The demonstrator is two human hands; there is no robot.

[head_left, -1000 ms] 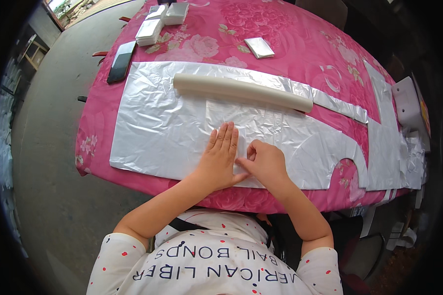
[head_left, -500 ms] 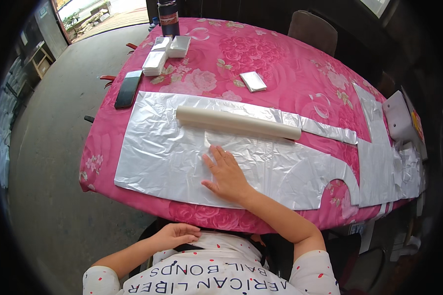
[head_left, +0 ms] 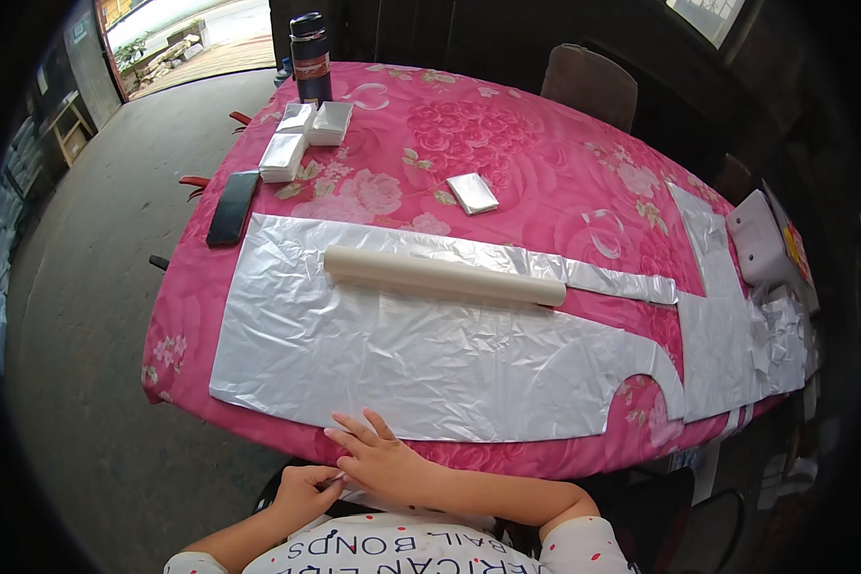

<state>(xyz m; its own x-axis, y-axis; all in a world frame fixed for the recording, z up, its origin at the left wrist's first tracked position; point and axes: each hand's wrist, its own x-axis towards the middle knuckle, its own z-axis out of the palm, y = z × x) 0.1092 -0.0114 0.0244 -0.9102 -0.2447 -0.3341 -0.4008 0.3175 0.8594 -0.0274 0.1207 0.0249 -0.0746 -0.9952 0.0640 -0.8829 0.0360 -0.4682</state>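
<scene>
A sheet of thin, crinkled, silvery-white plastic film (head_left: 287, 335) lies flat on the table, with a curved cut-out and a narrow strap at its right end. On it rests a long cream-coloured tube (head_left: 440, 275), slightly slanted. My right hand (head_left: 385, 464) is at the sheet's near edge, fingers spread and holding nothing visible. Just left of it, close to my body, my left hand (head_left: 301, 496) has its fingers curled together, touching or nearly touching the right thumb. Whatever is between the left fingers is too small to make out.
A pink floral tablecloth (head_left: 517, 206) covers the table. Folded silvery packets (head_left: 282, 158), a phone (head_left: 231, 208) and a dark flask (head_left: 311, 67) are at the far left. A single packet (head_left: 473, 193) lies mid-table. More film (head_left: 722, 354) and a white container (head_left: 761, 239) are at the right.
My right hand has slid off the middle of the film toward my body, beside my left hand. The left fingers have curled in. The view has shifted slightly; the tube stays on the film.
</scene>
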